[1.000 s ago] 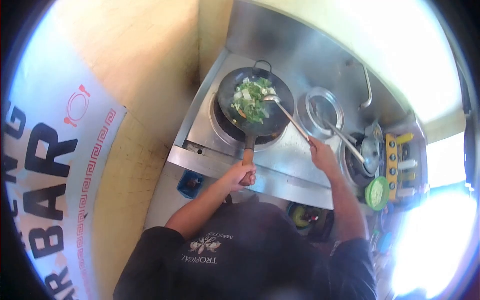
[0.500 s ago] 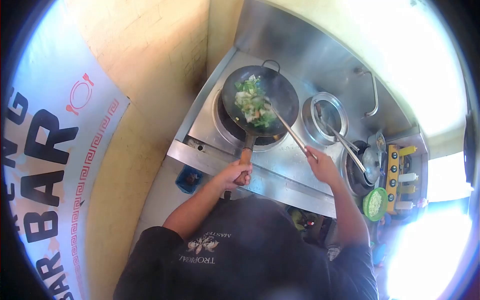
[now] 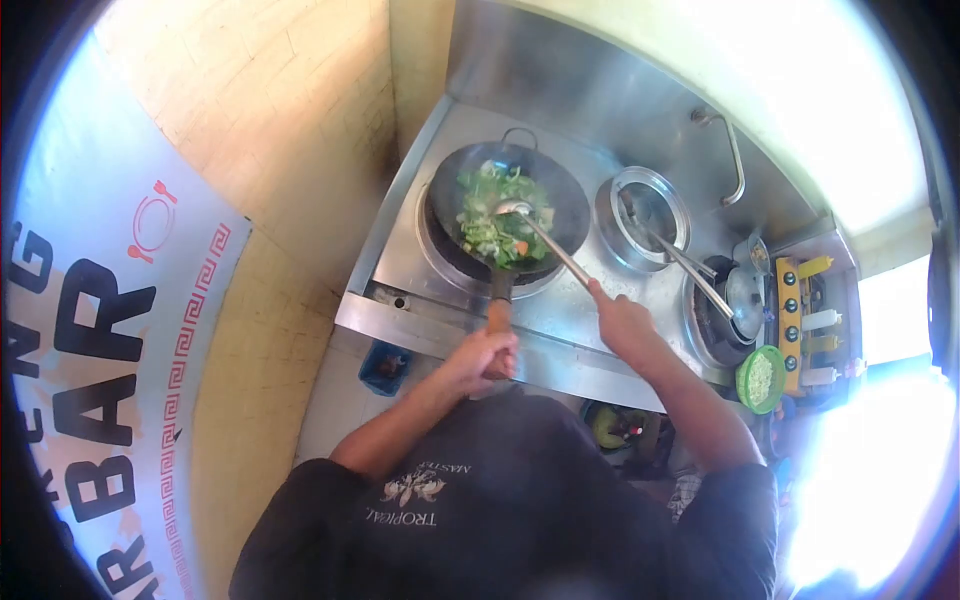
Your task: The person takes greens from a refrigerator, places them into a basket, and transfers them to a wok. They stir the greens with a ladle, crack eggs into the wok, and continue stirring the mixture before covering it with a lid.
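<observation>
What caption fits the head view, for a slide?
Left hand on the wok handle, right hand holding a ladle at the leafy greens.

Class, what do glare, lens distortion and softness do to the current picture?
Head view: glare whites out the lower right, below the squeeze bottles; head view: the lens bows the banner and leaves dark corners; head view: the greens in the wok look soft.

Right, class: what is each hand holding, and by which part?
The left hand holds the wok by its wooden handle; the right hand holds the ladle by its shaft, well away from the bowl.
</observation>
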Motion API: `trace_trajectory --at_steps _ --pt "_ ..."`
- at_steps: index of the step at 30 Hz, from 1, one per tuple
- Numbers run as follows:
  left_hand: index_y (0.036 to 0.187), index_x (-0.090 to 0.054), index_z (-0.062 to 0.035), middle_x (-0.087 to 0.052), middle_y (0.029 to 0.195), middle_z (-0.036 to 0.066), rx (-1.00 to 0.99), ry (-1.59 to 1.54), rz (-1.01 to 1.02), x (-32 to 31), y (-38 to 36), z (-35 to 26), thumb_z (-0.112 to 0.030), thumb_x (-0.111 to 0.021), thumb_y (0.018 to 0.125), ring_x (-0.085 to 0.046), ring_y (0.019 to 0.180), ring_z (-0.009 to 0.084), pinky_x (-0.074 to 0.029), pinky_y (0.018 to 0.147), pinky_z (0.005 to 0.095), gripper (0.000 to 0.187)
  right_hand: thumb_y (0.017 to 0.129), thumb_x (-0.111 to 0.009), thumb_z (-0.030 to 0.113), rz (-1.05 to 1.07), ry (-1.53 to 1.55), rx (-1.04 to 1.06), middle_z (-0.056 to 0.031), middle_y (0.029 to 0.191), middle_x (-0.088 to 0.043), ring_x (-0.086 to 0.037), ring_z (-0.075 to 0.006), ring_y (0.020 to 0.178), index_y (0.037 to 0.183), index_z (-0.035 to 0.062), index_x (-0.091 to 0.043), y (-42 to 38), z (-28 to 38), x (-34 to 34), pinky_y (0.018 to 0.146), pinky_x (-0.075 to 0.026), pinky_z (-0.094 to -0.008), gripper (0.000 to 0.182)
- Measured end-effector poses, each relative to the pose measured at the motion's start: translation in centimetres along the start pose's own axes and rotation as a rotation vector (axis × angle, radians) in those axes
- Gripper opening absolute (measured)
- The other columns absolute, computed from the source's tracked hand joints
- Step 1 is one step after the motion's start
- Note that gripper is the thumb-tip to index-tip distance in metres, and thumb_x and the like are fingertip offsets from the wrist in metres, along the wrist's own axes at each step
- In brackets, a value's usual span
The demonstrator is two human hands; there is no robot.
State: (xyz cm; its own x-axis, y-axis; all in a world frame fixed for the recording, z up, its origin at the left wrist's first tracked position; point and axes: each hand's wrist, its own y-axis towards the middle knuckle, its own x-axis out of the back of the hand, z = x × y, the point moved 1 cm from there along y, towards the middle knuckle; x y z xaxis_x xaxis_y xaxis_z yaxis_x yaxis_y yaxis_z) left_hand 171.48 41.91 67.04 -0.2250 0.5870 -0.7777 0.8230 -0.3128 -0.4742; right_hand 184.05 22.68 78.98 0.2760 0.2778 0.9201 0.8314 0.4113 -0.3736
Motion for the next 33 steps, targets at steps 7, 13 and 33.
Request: trace_trajectory --at_steps 7,13,33 --pt "0.084 -0.050 -0.0046 -0.054 0.069 0.005 -0.060 -0.139 0.049 0.2 1.5 -0.1 -0.012 -0.061 0.084 -0.055 0.058 0.0164 -0.049 0.053 0.0338 0.013 0.087 -0.050 0.010 -0.275 0.590 0.165 -0.0162 0.085 -0.065 -0.064 -0.0319 0.080 0.125 0.0067 -0.051 -3.0 -3.4 5.0 0.074 -0.048 -0.0390 0.039" --pt "0.093 -0.047 -0.0050 -0.051 0.076 0.004 -0.041 -0.057 0.026 2.0 2.4 0.7 -0.009 -0.061 0.083 -0.055 0.060 0.0157 -0.049 0.053 0.0344 0.017 0.091 -0.041 0.016 0.085 0.187 0.084 -0.0194 0.086 -0.064 -0.064 -0.0326 0.079 0.130 0.0130 -0.047 -8.6 -3.0 6.8 0.070 -0.050 -0.0451 0.039" --pt "0.126 -0.043 0.0033 -0.055 0.111 0.017 -0.488 0.346 -0.053 -2.4 5.7 -4.7 -0.037 -0.064 0.084 -0.055 0.102 0.0261 -0.043 0.091 0.0368 0.062 0.089 -0.046 0.011 -0.340 0.562 -0.094 -0.0256 0.096 -0.061 -0.060 -0.0404 0.088 0.135 0.0071 -0.039 -9.3 1.6 4.2 0.077 -0.046 -0.0478 0.047"
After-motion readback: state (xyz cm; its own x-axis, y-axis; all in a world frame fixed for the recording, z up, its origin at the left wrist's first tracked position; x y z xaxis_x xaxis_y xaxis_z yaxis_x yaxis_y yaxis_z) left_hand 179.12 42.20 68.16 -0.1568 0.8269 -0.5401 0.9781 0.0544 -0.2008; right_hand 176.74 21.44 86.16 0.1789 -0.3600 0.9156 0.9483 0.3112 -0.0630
